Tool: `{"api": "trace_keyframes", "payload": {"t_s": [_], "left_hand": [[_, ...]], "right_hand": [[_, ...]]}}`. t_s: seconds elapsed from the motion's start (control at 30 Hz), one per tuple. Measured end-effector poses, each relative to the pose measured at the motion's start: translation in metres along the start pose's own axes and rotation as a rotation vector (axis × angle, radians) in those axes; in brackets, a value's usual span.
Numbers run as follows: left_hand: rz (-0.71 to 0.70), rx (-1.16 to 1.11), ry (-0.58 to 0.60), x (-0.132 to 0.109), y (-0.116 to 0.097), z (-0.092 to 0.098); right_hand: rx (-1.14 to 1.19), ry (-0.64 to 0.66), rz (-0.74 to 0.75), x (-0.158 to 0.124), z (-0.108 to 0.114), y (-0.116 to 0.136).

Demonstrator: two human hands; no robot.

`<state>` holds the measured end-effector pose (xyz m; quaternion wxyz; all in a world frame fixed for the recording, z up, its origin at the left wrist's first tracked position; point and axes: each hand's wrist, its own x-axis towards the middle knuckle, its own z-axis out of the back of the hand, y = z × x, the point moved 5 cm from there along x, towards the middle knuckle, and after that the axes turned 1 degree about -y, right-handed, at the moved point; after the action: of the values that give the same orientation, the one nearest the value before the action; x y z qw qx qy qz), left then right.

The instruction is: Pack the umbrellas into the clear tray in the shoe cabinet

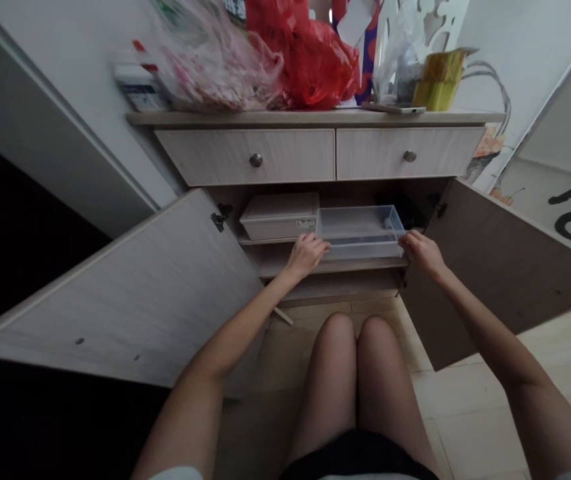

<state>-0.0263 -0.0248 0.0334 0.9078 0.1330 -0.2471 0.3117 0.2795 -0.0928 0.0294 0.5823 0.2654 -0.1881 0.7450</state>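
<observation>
A clear plastic storage box (360, 250) sits partly out of the cabinet at the height of its upper shelf. My left hand (308, 255) is closed on the box's front left corner. At the front right corner, my right hand (421, 251) grips the rim, fingers bent over it. The box looks nearly bare inside, with a small pale thing at its right end that I cannot make out. Just left of it, a white lidded box (280, 217) with a small label stands on the shelf.
Both cabinet doors, left (130, 293) and right (505, 267), stand swung outward. Above are two closed drawers (245, 157) with round knobs. A red plastic bag (310, 63), a pinkish clear bag (215, 70), a white bottle (140, 87) and yellow tape rolls (438, 80) crowd the top.
</observation>
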Motion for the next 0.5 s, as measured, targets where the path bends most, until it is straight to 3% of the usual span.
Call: {"api": "trace_keyframes", "payload": {"t_s": [0.1, 0.23, 0.5], "left_hand": [[-0.023, -0.003, -0.009, -0.037, -0.022, 0.008], [-0.035, -0.017, 0.013, -0.082, -0.051, 0.005], [0.078, -0.117, -0.017, -0.154, -0.078, -0.018]], "right_hand": [[0.045, -0.002, 0.034, -0.043, 0.009, 0.021], [0.040, 0.065, 0.015, -0.088, 0.009, 0.042], [0.031, 0.154, 0.051, -0.142, 0.001, 0.074]]}}
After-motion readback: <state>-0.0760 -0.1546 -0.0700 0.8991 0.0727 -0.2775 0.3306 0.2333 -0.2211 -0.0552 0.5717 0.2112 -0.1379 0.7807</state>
